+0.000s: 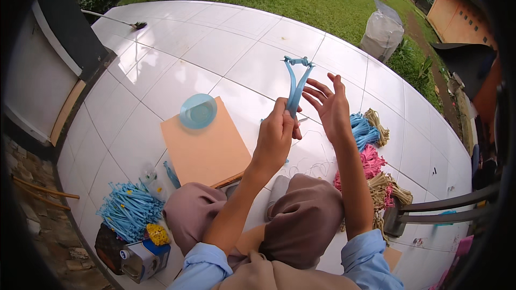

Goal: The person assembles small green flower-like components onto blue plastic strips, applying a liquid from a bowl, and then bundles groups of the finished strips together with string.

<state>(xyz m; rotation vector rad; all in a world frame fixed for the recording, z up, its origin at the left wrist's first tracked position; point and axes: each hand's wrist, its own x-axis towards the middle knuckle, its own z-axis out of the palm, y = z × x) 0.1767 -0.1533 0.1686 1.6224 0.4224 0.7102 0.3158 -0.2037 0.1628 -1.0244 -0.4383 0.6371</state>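
Above my knees, my left hand point(282, 131) is closed around the lower end of a light blue strap piece point(294, 88). Its two flat strands spread upward in a narrow V, and a knotted crosspiece with small pointed ends joins them at the top. Just to the right of it, my right hand point(329, 102) is raised with its fingers spread and nothing visible in them. To the left, a round translucent blue dish point(198, 111) sits on the far left part of a peach-coloured board point(207, 147). Thin white strings point(317, 164) lie on the tiles below my hands.
Bundles of blue point(364, 131), pink point(371, 161) and beige cords point(381, 188) lie at the right. At the left are a heap of blue strips point(129, 212), a yellow bundle point(157, 234) and a metal can point(144, 260). A broom point(137, 24) lies farther off; a person stands on the distant grass.
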